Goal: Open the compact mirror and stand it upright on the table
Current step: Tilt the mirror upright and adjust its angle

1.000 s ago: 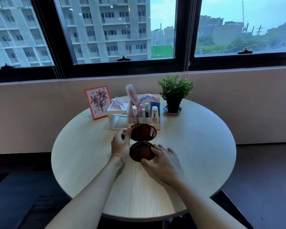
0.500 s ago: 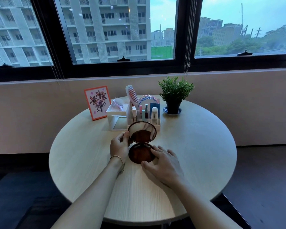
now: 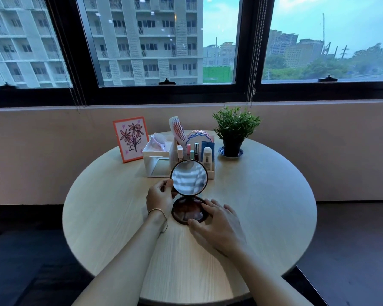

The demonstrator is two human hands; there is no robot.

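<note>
A round brown compact mirror (image 3: 188, 177) stands open in the middle of the round wooden table (image 3: 263, 206). Its lower half lies flat on the table and its upper half stands nearly upright, glass facing me. My left hand (image 3: 160, 196) pinches the left rim of the raised half. My right hand (image 3: 217, 226) rests with spread fingers on the right and front edge of the flat half, holding it down.
Just behind the mirror stands a white organiser (image 3: 164, 160) with cosmetics, a comb and a brush. A framed flower picture (image 3: 131, 139) is at the back left, a potted plant (image 3: 233, 129) at the back right. A wall and windows lie beyond.
The upper half of the mirror has swung up from a low tilt to nearly upright, lifted by my left hand. My right hand has stayed on the base.
</note>
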